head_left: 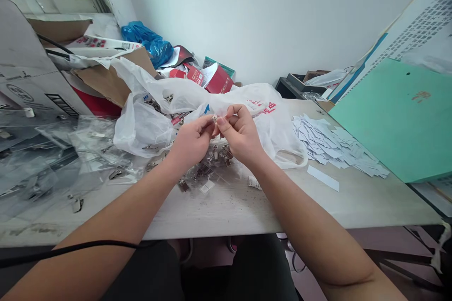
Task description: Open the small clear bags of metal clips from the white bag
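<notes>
My left hand [192, 140] and my right hand [240, 132] meet above the table's middle, fingertips pinched together on a small metal clip [214, 117]. Both hands are closed around it. Under them lies a heap of small metal clips with clear straps [215, 162] on the white table [226, 207]. Behind the hands sits a white plastic bag [158, 117] with more clips showing through it.
Clear plastic sleeves with clips [52, 164] cover the left side. A pile of white paper slips [332, 146] and one loose slip [322, 178] lie to the right, beside a green folder [399, 117]. Cardboard boxes [31, 70], red boxes [217, 80] and a blue bag [148, 42] crowd the back.
</notes>
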Demonstrator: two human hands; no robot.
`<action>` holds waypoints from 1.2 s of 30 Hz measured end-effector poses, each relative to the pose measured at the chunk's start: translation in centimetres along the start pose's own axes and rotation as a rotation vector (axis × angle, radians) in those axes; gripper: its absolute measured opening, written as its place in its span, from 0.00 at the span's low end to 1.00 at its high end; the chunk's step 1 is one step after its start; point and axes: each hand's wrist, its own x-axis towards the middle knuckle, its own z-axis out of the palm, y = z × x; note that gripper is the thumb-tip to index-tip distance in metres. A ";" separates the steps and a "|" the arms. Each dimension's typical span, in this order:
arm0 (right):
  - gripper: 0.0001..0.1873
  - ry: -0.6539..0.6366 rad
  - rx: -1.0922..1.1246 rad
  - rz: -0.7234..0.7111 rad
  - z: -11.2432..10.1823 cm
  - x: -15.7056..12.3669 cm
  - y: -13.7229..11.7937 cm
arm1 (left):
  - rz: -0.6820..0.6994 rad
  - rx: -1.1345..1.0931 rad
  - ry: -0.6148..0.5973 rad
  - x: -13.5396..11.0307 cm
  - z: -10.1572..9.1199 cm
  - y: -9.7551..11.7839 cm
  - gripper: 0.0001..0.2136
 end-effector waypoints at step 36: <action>0.13 0.152 -0.298 0.060 -0.3 -0.5 0.1 | -0.093 -0.160 0.051 -0.1 0.3 -0.4 0.17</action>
